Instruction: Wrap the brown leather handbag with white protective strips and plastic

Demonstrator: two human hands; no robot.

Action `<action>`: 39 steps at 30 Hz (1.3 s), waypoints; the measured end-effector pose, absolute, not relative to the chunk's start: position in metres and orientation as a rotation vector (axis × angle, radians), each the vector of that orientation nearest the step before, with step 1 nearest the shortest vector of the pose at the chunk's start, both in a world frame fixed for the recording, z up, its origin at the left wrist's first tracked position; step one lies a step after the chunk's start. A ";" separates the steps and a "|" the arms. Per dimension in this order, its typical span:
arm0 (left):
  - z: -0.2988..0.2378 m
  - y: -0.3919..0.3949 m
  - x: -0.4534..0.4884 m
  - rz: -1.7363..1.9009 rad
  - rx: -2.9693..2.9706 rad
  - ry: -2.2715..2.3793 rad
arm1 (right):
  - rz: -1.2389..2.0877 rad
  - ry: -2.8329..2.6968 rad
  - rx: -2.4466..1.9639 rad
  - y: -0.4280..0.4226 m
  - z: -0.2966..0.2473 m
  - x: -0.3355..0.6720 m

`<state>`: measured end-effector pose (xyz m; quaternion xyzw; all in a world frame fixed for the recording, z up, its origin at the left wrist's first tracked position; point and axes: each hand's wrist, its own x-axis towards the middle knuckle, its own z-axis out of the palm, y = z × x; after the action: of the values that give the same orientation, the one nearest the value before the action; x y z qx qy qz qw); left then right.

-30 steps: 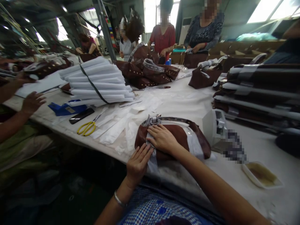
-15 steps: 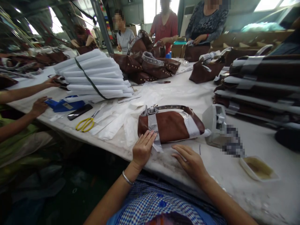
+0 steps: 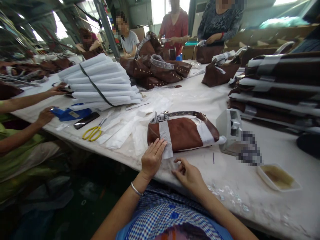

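Note:
A brown leather handbag (image 3: 185, 133) lies on its side in front of me, its strap looped along the far edge. Pale strips wrap it near both ends. My left hand (image 3: 153, 156) rests flat, fingers stretched, on the lower left of the bag and the left pale strip (image 3: 165, 133), whose end hangs over the near edge. Just right of that end, my right hand (image 3: 188, 173) hovers low over the table, fingers curled with thumb and forefinger apart. Whether a small clear scrap touches its fingertips is hard to see.
A tape dispenser (image 3: 230, 133) stands right of the bag, near a shallow dish (image 3: 278, 178). Stacked wrapped bags (image 3: 280, 90) rise behind. Leftward are yellow scissors (image 3: 92, 132), a phone (image 3: 86, 120), a blue dispenser (image 3: 71, 113) under a co-worker's hand, and strapped white sheets (image 3: 100, 81).
My right hand has moved left toward the strip's end, and its fingers have curled. My left hand stays on the bag. The view has shifted slightly.

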<state>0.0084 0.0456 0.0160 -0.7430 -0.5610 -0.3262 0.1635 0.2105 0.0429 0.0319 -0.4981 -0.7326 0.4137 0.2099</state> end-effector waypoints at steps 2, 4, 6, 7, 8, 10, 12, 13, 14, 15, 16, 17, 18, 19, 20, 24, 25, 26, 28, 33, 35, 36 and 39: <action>0.016 0.046 0.009 -0.930 -2.117 -1.602 | 1.274 -1.967 -1.347 0.034 0.033 0.207; 0.015 0.047 0.009 -0.931 -2.116 -1.601 | 1.316 -1.943 -1.333 0.027 0.034 0.206; 0.015 0.047 0.009 -0.933 -2.107 -1.594 | 1.266 -2.047 -1.301 0.022 0.034 0.210; 0.015 0.047 0.009 -0.931 -2.104 -1.593 | 1.194 -2.141 -1.270 0.021 0.035 0.213; 0.014 0.047 0.009 -0.927 -2.104 -1.594 | 1.082 -2.238 -1.231 0.021 0.037 0.218; 0.013 0.046 0.008 -0.919 -2.110 -1.599 | 0.748 -2.361 -1.148 0.026 0.043 0.225; 0.011 0.046 0.008 -0.921 -2.113 -1.607 | 0.369 -2.366 -1.052 0.040 0.051 0.228; 0.009 0.046 0.008 -0.927 -2.113 -1.609 | 0.213 -2.363 -0.987 0.050 0.055 0.227; 0.008 0.046 0.008 -0.933 -2.114 -1.612 | 0.088 -2.371 -0.910 0.061 0.059 0.224; 0.007 0.046 0.007 -0.939 -2.115 -1.614 | -0.006 -2.394 -0.823 0.073 0.062 0.220; 0.006 0.046 0.007 -0.944 -2.116 -1.615 | -0.068 -2.427 -0.725 0.084 0.064 0.215; 0.006 0.046 0.007 -0.946 -2.120 -1.613 | -0.102 -2.454 -0.622 0.094 0.064 0.211; 0.006 0.046 0.007 -0.947 -2.123 -1.609 | -0.112 -2.464 -0.526 0.103 0.064 0.207; 0.006 0.046 0.007 -0.949 -2.123 -1.605 | -0.102 -2.458 -0.447 0.109 0.064 0.204; 0.006 0.046 0.007 -0.952 -2.120 -1.599 | -0.076 -2.442 -0.393 0.113 0.063 0.202; 0.008 0.045 0.007 -0.939 -2.128 -1.591 | 0.011 -2.356 -0.357 0.110 0.058 0.203; 0.008 0.045 0.006 -0.934 -2.130 -1.590 | 0.016 -2.348 -0.352 0.108 0.057 0.205; 0.009 0.045 0.006 -0.931 -2.129 -1.590 | 0.021 -2.346 -0.344 0.106 0.055 0.207; 0.009 0.045 0.006 -0.932 -2.122 -1.586 | 0.025 -2.363 -0.333 0.104 0.051 0.210; 0.009 0.046 0.007 -0.957 -2.112 -1.598 | 0.033 -2.438 -0.304 0.108 0.041 0.217; 0.008 0.047 0.008 -0.965 -2.113 -1.604 | 0.033 -2.440 -0.288 0.110 0.040 0.219; 0.009 0.046 0.008 -0.965 -2.119 -1.610 | 0.036 -2.439 -0.280 0.110 0.040 0.220; 0.015 0.042 0.005 -0.966 -2.194 -1.650 | 0.051 -2.439 -0.275 0.112 0.039 0.221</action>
<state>0.0050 0.0423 0.0150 -0.7489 -0.5632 -0.3296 0.1155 0.2205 0.1116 0.0392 -0.1055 -0.9356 0.0196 0.3364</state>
